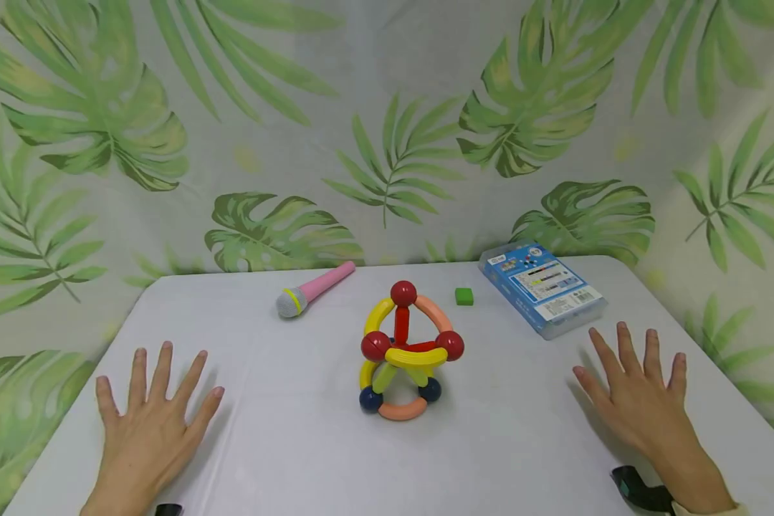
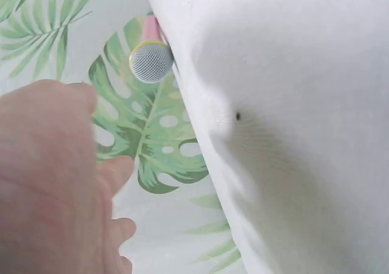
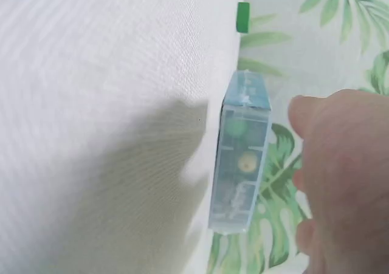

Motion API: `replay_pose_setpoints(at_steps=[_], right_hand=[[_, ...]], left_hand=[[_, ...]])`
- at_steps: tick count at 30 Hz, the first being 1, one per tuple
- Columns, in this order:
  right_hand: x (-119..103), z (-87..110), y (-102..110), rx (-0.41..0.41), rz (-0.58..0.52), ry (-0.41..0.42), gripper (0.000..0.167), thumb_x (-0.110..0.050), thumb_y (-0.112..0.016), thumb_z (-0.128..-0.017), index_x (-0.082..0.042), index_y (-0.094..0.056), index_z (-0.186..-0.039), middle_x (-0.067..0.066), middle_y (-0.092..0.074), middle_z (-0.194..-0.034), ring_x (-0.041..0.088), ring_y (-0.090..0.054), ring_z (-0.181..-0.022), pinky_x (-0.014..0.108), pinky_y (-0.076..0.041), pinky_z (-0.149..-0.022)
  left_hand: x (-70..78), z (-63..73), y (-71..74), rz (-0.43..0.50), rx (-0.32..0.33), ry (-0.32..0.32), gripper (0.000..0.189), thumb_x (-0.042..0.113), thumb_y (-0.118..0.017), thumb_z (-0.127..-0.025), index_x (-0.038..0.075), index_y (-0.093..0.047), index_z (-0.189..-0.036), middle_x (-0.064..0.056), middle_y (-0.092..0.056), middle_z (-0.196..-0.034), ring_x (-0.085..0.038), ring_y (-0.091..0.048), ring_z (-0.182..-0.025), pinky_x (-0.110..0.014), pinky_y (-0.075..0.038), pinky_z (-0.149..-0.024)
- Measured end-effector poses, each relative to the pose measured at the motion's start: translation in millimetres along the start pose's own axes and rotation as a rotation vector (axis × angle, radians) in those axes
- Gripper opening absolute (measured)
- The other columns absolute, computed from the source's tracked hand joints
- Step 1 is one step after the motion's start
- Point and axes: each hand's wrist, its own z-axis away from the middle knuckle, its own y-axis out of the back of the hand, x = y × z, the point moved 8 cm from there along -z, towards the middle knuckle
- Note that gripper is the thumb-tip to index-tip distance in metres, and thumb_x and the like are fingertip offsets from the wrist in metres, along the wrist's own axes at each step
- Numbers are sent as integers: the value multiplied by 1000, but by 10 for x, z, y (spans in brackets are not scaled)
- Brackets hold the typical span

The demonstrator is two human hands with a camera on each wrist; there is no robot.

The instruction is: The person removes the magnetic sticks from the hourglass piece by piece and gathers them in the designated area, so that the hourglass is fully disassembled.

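In the head view a toy structure of balls and curved rods point(image 1: 403, 351) stands mid-table, with red balls above, dark blue balls below, and yellow, orange, red and green rods. My left hand point(image 1: 147, 430), fingers spread and straight, is at the table's left side and holds nothing. On the right my right hand point(image 1: 645, 408) is likewise spread, holding nothing; the blue-labelled clear plastic box point(image 1: 545, 287) lies just beyond its fingertips. A pink toy microphone point(image 1: 316, 289) with a grey head lies back left of the structure. Behind it to the right sits a small green block point(image 1: 464, 296).
A white cloth covers the table point(image 1: 284, 444). Behind it hangs a leaf-patterned curtain point(image 1: 400, 129), which also shows along both sides. In the right wrist view, round pieces show dimly through the side of the clear box point(image 3: 240, 164).
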Motion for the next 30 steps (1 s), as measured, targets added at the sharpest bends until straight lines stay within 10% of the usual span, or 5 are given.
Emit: replay_pose_setpoints(at_steps=[4,13,23,30], right_hand=[[-97,-31,164,106,-33,57,75,-52,-48,-106,-10,-24,-163,33,-10,-166,53,13,-153,76,10,-118],[-768,-159,837,327,-232,273,60,-31,-66,-101,-5,-46,-151,28,-44,-153,51,-37,-141,71,-34,-110],[-1762,-201,1093,152,-437,402,45,-31,-65,-103,-13,-58,-144,8,-67,-132,23,-68,-104,44,-62,-81],[-2176,8,1130,150,-519,610,45,-18,-85,-87,-20,-69,-129,-10,-71,-121,4,-61,-93,22,-58,-72]], left_hand=[[114,-53,82,79,3,-15,66,56,-41,-107,23,-29,-164,-26,-11,-170,-45,7,-158,-74,20,-115],[747,-397,556,415,-19,-161,59,45,-46,-110,22,-33,-163,-18,-37,-162,-45,-39,-145,-71,-33,-109],[1725,-673,741,750,-102,-376,48,30,-64,-104,17,-52,-149,1,-57,-147,-20,-62,-125,-45,-54,-106],[2001,-602,747,906,-158,-477,40,18,-72,-99,16,-62,-138,6,-63,-136,-14,-66,-118,-33,-57,-101]])
